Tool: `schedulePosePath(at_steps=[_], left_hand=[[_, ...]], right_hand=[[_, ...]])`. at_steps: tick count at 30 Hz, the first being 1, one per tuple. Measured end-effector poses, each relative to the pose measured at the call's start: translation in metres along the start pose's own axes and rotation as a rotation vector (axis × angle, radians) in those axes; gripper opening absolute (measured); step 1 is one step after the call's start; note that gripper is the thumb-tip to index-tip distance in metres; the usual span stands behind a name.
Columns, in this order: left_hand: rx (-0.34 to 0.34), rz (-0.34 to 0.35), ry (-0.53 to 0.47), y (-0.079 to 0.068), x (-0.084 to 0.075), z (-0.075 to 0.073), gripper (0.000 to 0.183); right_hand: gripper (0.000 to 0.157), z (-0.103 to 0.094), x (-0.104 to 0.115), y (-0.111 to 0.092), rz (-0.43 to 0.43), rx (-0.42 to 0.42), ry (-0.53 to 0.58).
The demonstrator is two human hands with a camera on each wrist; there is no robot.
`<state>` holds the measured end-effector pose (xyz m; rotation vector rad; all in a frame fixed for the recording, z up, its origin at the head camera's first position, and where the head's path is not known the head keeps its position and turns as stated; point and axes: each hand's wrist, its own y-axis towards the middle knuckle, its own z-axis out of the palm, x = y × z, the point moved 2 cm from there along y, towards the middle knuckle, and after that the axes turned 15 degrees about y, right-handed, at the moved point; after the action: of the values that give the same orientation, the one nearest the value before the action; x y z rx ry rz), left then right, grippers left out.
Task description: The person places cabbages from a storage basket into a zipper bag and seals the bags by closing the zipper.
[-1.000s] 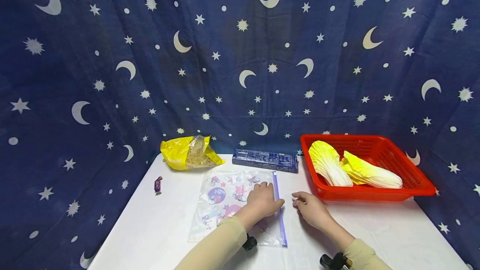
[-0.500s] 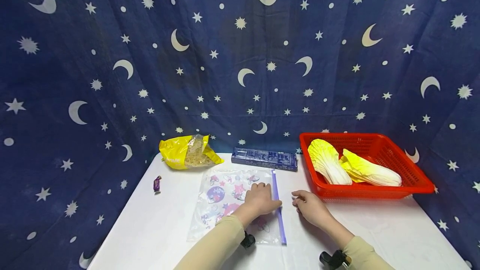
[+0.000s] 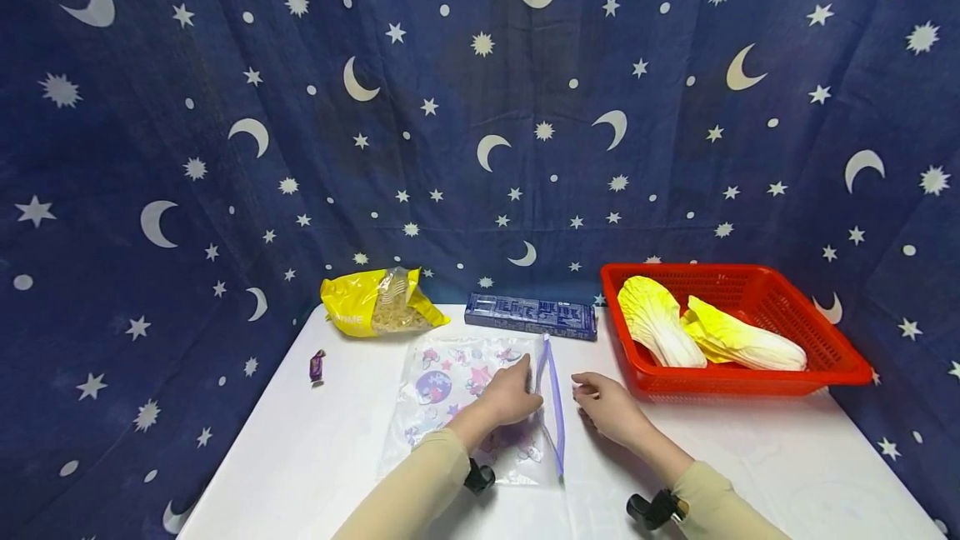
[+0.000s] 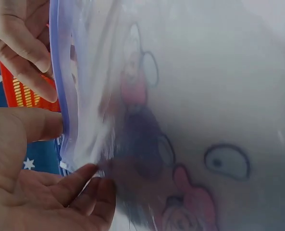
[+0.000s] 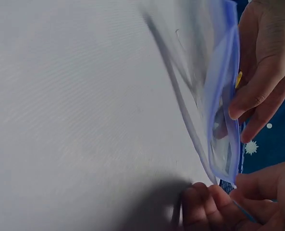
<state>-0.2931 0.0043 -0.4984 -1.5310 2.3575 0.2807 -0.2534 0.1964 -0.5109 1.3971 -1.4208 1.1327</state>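
A clear zip bag (image 3: 450,415) printed with pink and purple cartoon figures lies flat on the white table, its purple zip edge facing right. My left hand (image 3: 512,394) pinches the upper layer near that edge, thumb at the zip and fingers on the plastic. The mouth gapes, and the two purple strips (image 5: 224,106) stand apart in the right wrist view. Just right of the mouth is my right hand (image 3: 611,411), fingers loosely curled and holding nothing. In the left wrist view the left hand (image 4: 41,178) shows below the right hand (image 4: 22,43).
At the back right stands a red basket (image 3: 750,386) with two yellow-and-white cabbage pieces (image 3: 660,332). A flat blue box (image 3: 531,317) lies behind the bag. Further left are a yellow packet (image 3: 352,307) with a clear window and a small purple wrapped candy (image 3: 317,367).
My left hand has turned and drawn slightly left, lifting the bag's upper layer, so the zip edge has parted. My right hand has shifted slightly left toward the bag.
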Motion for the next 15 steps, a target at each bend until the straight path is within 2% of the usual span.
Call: schedulePosePath(at_steps=[3,6,10,15], left_hand=[[0.001,-0.004,-0.082,-0.001,0.005,0.0,0.088],[-0.002,0.01,-0.123,-0.002,0.009,-0.001,0.092],[-0.001,0.043,-0.115,-0.004,0.012,0.0,0.09],[-0.003,0.099,-0.063,-0.005,0.015,0.002,0.074]], right_hand=[[0.039,0.006,0.001,0.005,-0.015,0.009,0.041],[0.042,0.012,0.002,0.009,-0.032,0.012,0.082],[0.043,0.02,0.002,0.016,-0.032,0.018,0.109],[0.041,0.029,-0.001,0.023,-0.032,0.023,0.098]])
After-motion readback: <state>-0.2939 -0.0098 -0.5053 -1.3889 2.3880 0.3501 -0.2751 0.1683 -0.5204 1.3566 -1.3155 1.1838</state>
